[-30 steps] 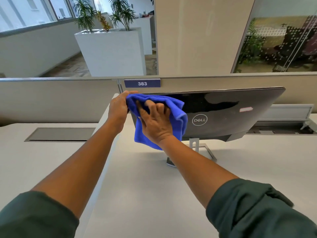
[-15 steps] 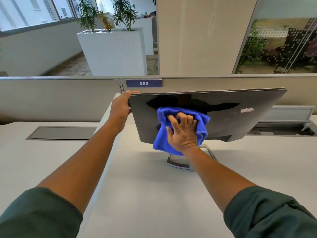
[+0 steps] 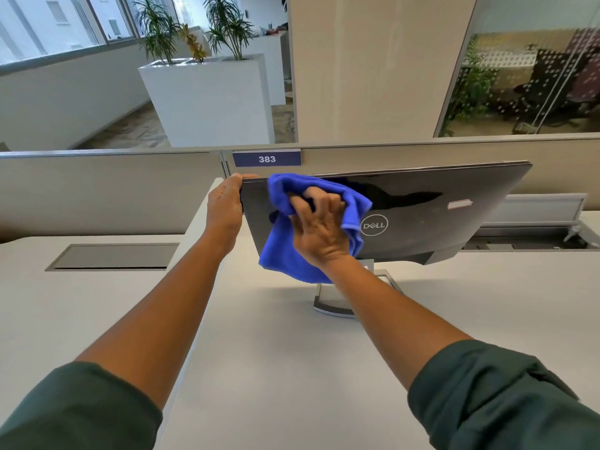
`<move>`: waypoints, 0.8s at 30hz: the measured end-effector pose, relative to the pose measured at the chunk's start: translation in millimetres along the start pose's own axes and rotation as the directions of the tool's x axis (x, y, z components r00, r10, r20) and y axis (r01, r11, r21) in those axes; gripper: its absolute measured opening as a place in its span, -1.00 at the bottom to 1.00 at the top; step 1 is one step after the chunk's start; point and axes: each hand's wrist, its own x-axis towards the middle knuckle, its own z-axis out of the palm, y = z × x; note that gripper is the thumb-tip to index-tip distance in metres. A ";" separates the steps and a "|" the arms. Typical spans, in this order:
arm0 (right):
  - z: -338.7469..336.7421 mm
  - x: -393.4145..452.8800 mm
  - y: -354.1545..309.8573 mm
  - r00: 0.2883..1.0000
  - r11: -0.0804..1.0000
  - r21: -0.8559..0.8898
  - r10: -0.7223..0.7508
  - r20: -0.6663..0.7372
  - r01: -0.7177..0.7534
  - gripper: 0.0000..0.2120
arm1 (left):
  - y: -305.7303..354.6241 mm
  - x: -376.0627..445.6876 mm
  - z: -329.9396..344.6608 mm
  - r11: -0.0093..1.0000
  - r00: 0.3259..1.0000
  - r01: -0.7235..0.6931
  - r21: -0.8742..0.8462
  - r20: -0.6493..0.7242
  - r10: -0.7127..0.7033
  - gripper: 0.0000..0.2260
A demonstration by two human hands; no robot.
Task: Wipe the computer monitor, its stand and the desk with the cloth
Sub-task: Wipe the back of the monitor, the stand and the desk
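A black Dell monitor (image 3: 422,219) stands on the white desk (image 3: 276,368) with its glossy back facing me. Its silver stand (image 3: 331,302) shows under my right wrist. My left hand (image 3: 225,212) grips the monitor's upper left corner, thumb on the top edge. My right hand (image 3: 319,230) presses a blue cloth (image 3: 285,254) against the left part of the back panel, fingers curled into the fabric. The cloth hangs below the monitor's lower edge and hides part of the panel.
A beige partition (image 3: 97,190) with a "383" label (image 3: 267,159) runs behind the desk. A grey cable hatch (image 3: 113,256) sits in the desk at left; an open cable tray (image 3: 526,238) lies at right. White planters (image 3: 207,99) stand beyond.
My right hand carried the cloth from the upper left of the panel down to its middle over the logo, then back up and left, uncovering the logo. The left hand stayed on the corner.
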 end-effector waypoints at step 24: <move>3.1 34.7 -51.8 0.979 0.996 0.077 -0.061 0.192 0.047 -0.52 | 5.4 -2.1 -1.1 0.998 0.999 0.054 -0.014 0.002 -0.054 -0.69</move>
